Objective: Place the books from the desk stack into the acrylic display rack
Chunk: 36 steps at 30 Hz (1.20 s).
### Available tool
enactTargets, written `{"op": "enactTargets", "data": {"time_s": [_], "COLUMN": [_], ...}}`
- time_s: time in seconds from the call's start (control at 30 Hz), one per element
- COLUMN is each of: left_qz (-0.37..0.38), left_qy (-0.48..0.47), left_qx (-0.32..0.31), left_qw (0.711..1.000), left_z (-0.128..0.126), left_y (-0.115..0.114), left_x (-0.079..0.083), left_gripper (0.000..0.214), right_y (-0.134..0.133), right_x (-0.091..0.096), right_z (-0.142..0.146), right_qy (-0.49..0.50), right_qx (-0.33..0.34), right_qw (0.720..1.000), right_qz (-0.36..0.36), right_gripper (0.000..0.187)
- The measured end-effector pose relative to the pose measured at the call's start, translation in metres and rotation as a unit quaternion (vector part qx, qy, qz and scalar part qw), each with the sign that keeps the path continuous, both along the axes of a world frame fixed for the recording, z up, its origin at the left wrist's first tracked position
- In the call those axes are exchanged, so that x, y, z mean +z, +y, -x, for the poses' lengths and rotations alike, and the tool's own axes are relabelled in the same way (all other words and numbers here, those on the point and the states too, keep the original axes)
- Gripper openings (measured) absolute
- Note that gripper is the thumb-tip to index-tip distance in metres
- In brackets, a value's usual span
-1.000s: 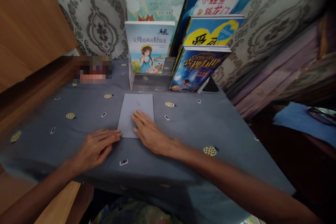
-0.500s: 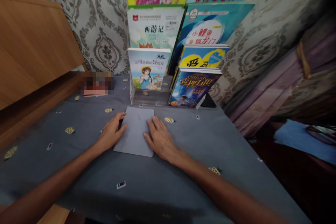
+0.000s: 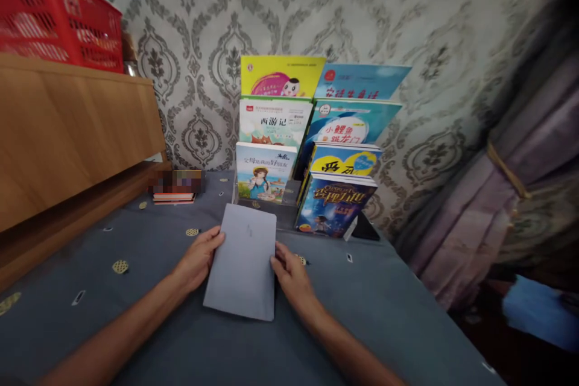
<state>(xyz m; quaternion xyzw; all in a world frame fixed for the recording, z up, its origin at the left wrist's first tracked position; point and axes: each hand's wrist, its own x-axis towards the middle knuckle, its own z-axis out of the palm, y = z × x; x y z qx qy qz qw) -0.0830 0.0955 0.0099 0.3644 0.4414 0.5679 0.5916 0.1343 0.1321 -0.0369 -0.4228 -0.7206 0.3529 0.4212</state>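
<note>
A thin grey-blue notebook (image 3: 243,265) with a plain cover is raised and tilted above the table cloth, its far edge higher than its near edge. My left hand (image 3: 199,258) grips its left edge, thumb on top and fingers behind. At the right edge, my right hand (image 3: 292,274) holds it with bent fingers; some fingertips are hidden behind the cover. Just beyond the notebook stands a clear tiered rack (image 3: 266,212) of children's books, with a blue book (image 3: 335,208) at the front right and a pale book (image 3: 266,174) at the front left.
A small stack of books (image 3: 174,198), partly blurred out, lies at the back left. Beside it is a wooden cabinet (image 3: 76,139) carrying a red basket (image 3: 63,18). A dark flat object (image 3: 365,228) sits behind the rack's right side. A tied curtain (image 3: 479,217) hangs at right.
The notebook has come up off the cloth, tilted, with both hands now gripping its edges rather than resting beside it. My view has tipped upward, showing more wall and the red basket.
</note>
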Motion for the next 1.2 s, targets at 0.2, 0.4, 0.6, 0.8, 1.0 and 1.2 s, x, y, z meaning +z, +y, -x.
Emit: {"op": "enactTargets", "data": {"time_s": [0.2, 0.4, 0.6, 0.8, 1.0, 1.2], "left_qz": [-0.058, -0.157, -0.21, -0.234, -0.273, -0.281], "left_qy": [0.091, 0.187, 0.172, 0.16, 0.165, 0.205], "left_qx": [0.22, 0.236, 0.127, 0.095, 0.083, 0.032], "left_qw": [0.969, 0.941, 0.954, 0.954, 0.944, 0.937], "left_z": [-0.016, -0.027, -0.023, -0.02, -0.02, -0.015], "left_y": [0.016, 0.021, 0.015, 0.013, 0.011, 0.009], "left_x": [0.021, 0.002, -0.019, -0.024, -0.02, -0.023], "left_gripper": [0.047, 0.059, 0.06, 0.062, 0.06, 0.076], "right_y": [0.006, -0.01, -0.018, -0.019, -0.022, -0.026], "right_x": [0.052, 0.036, 0.009, 0.004, 0.0, 0.007], "right_z": [0.024, 0.035, 0.031, 0.028, 0.027, 0.024], "right_qy": [0.25, 0.201, 0.141, 0.105, 0.074, 0.044], "right_qx": [0.004, -0.019, 0.001, 0.012, 0.016, 0.032], "right_qw": [0.968, 0.973, 0.981, 0.983, 0.983, 0.978], "right_qz": [0.029, -0.113, -0.133, -0.147, -0.165, -0.203], "right_gripper": [0.032, 0.038, 0.045, 0.054, 0.066, 0.067]}}
